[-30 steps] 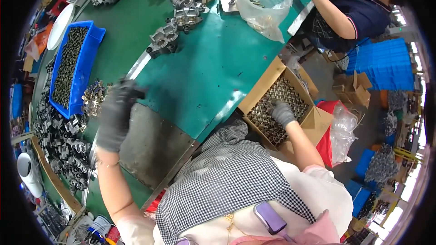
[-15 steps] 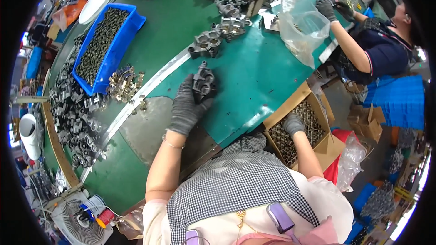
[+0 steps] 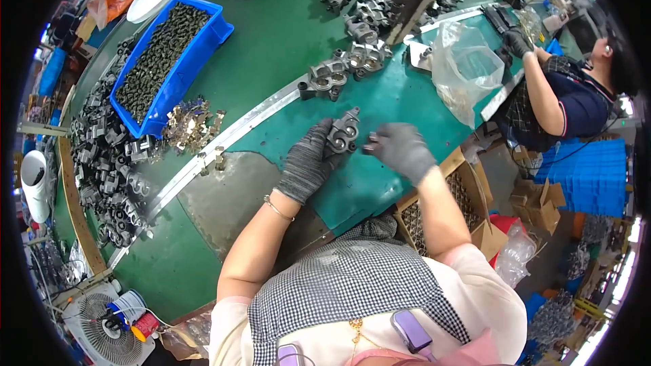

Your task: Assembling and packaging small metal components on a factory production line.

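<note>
My left hand [image 3: 310,164], in a grey knitted glove, grips a grey metal brake caliper [image 3: 344,133] with two round bores, held above the green table. Just right of it is my right hand [image 3: 404,151], gloved too and slightly blurred. Its fingers are drawn together at the tips, close to the caliper; a small dark thing may be in them, too blurred to name. Below my right forearm stands a cardboard box [image 3: 485,183] of round metal parts [image 3: 415,220]. More brake calipers [image 3: 328,76] stand in a row beyond my hands.
A blue bin [image 3: 222,30] of small dark parts stands at the far left, beside a heap of brass-coloured clips [image 3: 192,125] and piled black castings [image 3: 102,163]. A clear plastic bag [image 3: 464,68] lies right, near a co-worker [image 3: 576,98]. A metal strip [image 3: 254,119] crosses the table.
My right hand has come up out of the cardboard box to beside the caliper. My left hand has moved right with the caliper and tilted it. The view has shifted slightly.
</note>
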A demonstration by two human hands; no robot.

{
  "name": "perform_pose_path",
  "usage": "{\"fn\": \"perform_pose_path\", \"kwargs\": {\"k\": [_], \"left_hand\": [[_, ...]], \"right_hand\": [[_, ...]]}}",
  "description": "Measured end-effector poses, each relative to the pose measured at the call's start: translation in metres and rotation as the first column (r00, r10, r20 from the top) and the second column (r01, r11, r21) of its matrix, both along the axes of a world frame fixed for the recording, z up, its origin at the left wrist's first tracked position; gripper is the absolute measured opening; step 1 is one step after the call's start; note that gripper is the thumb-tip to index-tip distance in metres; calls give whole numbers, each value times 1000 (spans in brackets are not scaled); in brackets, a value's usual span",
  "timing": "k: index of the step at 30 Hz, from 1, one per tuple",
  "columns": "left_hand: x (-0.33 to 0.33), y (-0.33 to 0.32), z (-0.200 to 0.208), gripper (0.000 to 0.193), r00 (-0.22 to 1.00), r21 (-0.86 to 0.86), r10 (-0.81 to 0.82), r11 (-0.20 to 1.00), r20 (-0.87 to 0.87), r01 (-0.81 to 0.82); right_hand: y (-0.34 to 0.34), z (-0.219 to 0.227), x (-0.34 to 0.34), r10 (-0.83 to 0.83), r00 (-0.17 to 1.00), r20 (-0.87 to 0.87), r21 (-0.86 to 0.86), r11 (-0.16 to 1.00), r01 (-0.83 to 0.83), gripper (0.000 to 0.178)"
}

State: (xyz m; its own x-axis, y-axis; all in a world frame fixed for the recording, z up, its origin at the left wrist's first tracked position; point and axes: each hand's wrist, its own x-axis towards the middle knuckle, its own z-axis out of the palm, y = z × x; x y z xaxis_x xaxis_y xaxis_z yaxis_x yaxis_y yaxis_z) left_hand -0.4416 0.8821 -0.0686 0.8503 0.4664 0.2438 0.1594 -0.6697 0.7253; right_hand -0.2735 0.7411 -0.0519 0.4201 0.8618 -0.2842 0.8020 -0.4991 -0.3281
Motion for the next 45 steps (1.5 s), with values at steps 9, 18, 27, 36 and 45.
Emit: {"fn": "perform_pose_path", "kwargs": {"k": [9, 18, 27, 36, 45], "left_hand": [[-2, 7, 5, 51, 980, 281, -108, 958, 165, 58], [10, 6, 4, 27, 993, 261, -95, 959, -70, 110], [4, 1, 2, 52, 998, -42, -36, 999, -46, 34], [0, -6, -5, 61, 997, 14, 73, 997, 3, -73], [23, 10, 1, 64, 999, 8, 15, 1000, 31, -16]], "right_hand": [[69, 66, -4, 68, 955, -289, 266, 964, 12, 23], [100, 56, -23, 131, 692, -710, 646, 510, 567, 22], [82, 61, -45, 422, -221, -879, 77, 585, 807, 25], [71, 99, -26, 425, 434, -794, 580, 320, 749, 22], [80, 63, -7, 174, 664, -727, 668, 404, 625, 24]]}}
